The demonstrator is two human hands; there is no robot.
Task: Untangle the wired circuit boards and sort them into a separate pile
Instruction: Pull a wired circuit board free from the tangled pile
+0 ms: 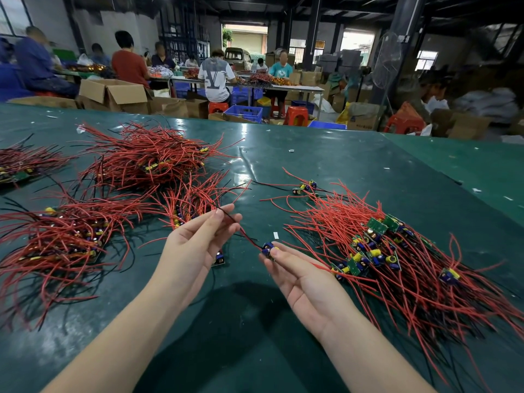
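My right hand (300,275) pinches a small circuit board (268,248) with blue and yellow parts at its fingertips. A red and black wire (246,233) runs from that board up to my left hand (195,242), which grips it between thumb and fingers. Another small board (219,258) lies on the mat just under my left hand. A small bunch of wired boards (195,199) lies just beyond my left hand. On the right lies a pile of wired boards (397,259) with green boards showing. A tangled pile (147,157) lies at the back left.
The table is covered with a dark green mat (326,160). Another pile of wired boards (59,239) lies at the left and one more (17,165) at the far left edge. Two loose boards (304,187) lie behind the right pile. Several people sit at tables beyond, among cardboard boxes.
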